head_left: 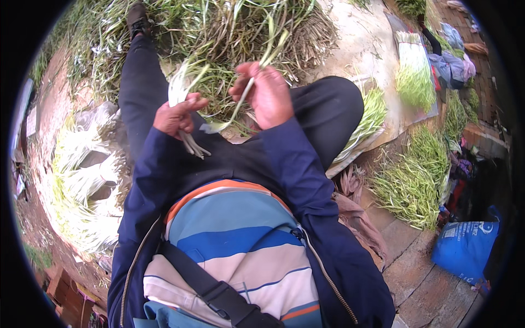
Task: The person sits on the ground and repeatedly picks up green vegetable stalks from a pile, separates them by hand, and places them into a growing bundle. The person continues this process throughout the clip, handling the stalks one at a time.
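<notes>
My left hand (178, 115) is closed around a small bunch of pale allium-like stalks (178, 88). Their white lengths rise above the fist, and the lower ends (195, 146) stick out below it over my lap. Across from it, my right hand (268, 94) pinches a single long green stalk (245, 96). That stalk's leafy top (274, 45) points away from me, while its other end hangs down between my hands with a whitish, loose-looking flap (213, 127). The two hands are apart, above my spread legs.
A large heap of green stalks and leaves (197, 28) lies beyond my hands. Tied pale bundles (88, 180) rest on my left. On my right are more stalks (365, 119), a big bundle (414, 74), a green pile (414, 184) and a blue bag (465, 250). Another person (447, 67) sits farther right.
</notes>
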